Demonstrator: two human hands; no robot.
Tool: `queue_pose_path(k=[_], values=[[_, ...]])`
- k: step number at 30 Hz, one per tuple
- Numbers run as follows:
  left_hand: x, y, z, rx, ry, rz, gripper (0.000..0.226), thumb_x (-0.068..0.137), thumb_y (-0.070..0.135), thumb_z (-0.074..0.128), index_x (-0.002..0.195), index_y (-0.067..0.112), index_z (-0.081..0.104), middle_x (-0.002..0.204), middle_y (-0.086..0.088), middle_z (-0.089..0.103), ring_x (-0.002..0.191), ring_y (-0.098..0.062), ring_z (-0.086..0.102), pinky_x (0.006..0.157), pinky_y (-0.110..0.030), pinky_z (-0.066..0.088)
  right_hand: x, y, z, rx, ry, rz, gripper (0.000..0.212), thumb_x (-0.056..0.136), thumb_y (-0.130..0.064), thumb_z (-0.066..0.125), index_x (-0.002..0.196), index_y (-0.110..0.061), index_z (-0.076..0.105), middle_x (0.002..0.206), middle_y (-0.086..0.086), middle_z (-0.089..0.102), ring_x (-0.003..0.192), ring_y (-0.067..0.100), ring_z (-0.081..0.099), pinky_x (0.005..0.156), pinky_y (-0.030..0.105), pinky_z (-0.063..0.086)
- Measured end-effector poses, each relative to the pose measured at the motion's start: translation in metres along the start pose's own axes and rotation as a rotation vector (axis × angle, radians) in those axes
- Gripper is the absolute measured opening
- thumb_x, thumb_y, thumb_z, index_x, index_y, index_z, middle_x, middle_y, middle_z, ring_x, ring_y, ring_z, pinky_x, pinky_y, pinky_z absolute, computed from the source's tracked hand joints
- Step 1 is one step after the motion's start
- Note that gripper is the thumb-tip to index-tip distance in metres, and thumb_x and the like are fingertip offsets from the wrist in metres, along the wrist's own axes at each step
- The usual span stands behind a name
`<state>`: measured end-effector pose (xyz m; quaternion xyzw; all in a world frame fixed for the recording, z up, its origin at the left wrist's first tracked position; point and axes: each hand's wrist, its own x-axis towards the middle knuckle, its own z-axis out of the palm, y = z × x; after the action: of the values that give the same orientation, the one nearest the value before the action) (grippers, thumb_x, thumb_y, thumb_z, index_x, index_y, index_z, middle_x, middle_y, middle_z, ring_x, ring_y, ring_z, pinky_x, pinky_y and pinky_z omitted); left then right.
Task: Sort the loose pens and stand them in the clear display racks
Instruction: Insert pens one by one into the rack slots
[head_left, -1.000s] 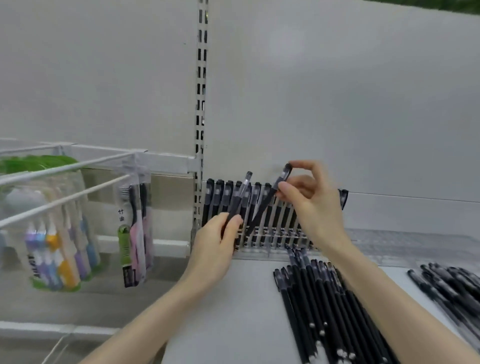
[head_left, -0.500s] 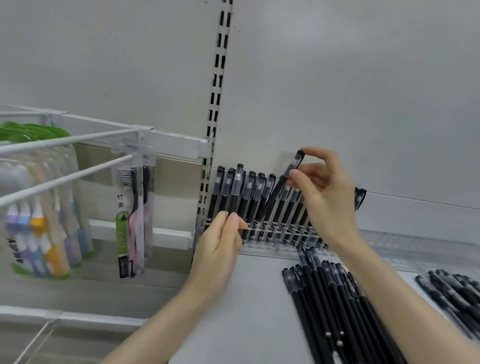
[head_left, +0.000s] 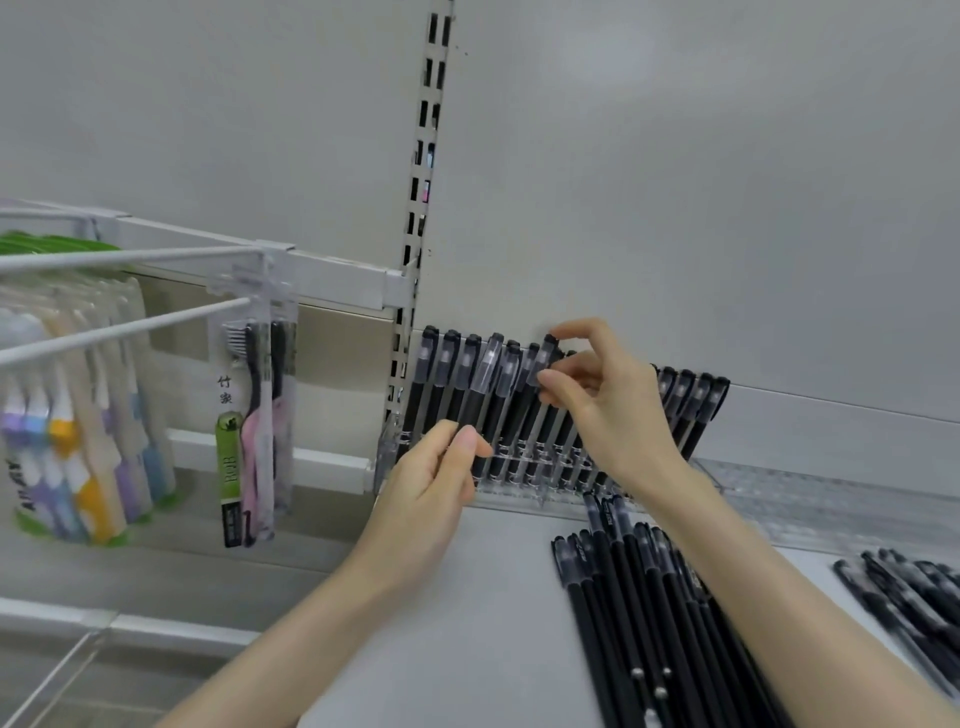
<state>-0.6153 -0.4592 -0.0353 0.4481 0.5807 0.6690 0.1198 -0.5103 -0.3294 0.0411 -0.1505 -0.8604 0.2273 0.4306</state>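
Note:
A clear display rack (head_left: 524, 496) stands against the back wall with several black pens with clear caps leaning in it. My right hand (head_left: 608, 410) pinches the cap end of one black pen (head_left: 540, 364) that stands in the rack's middle. My left hand (head_left: 431, 488) pinches the barrel of another pen (head_left: 483, 384) near the rack's left part. Several loose black pens (head_left: 644, 613) lie in a bundle on the white shelf below my right arm. A second heap of loose pens (head_left: 914, 597) lies at the right edge.
A second clear rack (head_left: 810, 488) stretches right along the wall. Left of the slotted upright (head_left: 415, 249), toothbrush packs (head_left: 254, 410) hang from white pegs (head_left: 130, 322), with more packs (head_left: 67, 441) further left.
The pen in my right hand has swung from a slant to nearly upright among the racked pens. My left hand stays at the rack's left, pinching a pen barrel. The view has shifted.

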Motion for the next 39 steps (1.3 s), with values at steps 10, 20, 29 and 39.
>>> queue_pose_path(k=[10,20,29,39], values=[[0.000,0.002,0.000,-0.041,-0.054,-0.005,0.028,0.102,0.027,0.036,0.086,0.020,0.059,0.053,0.007,0.039,0.044,-0.008,0.031,0.050,-0.029,0.023,-0.002,-0.003,-0.007,-0.125,-0.095,0.022,0.024,0.094,-0.016,0.057,0.117,-0.020,0.054,0.074,0.000,0.069,0.068,0.013,0.067,0.074,0.035,0.057],[-0.006,0.007,0.004,0.048,-0.260,0.093,0.025,0.101,0.025,0.039,0.087,0.020,0.059,0.062,0.010,0.049,0.053,-0.004,0.039,0.050,-0.015,0.032,-0.025,-0.014,-0.012,0.470,-0.071,0.171,0.027,0.087,-0.004,0.064,0.112,-0.014,0.060,0.079,0.004,0.074,0.073,0.016,0.071,0.068,0.022,0.056],[-0.006,0.003,0.003,0.061,-0.184,0.014,0.010,0.085,0.022,0.069,0.094,0.022,0.065,0.078,0.004,0.063,0.072,-0.010,0.061,0.053,-0.033,0.051,-0.027,-0.014,-0.011,0.502,-0.124,0.221,0.047,0.088,-0.005,0.062,0.133,-0.017,0.051,0.080,0.008,0.071,0.076,0.017,0.071,0.070,0.023,0.057],[-0.006,-0.020,-0.001,0.931,-0.139,0.468,0.048,0.089,0.047,0.038,0.128,0.024,0.054,0.125,0.005,0.050,0.121,-0.012,0.034,0.108,-0.031,0.010,-0.008,-0.009,-0.027,0.369,0.251,0.074,0.033,0.087,-0.002,0.064,0.108,-0.024,0.051,0.093,0.010,0.066,0.074,0.018,0.070,0.070,0.025,0.058]])
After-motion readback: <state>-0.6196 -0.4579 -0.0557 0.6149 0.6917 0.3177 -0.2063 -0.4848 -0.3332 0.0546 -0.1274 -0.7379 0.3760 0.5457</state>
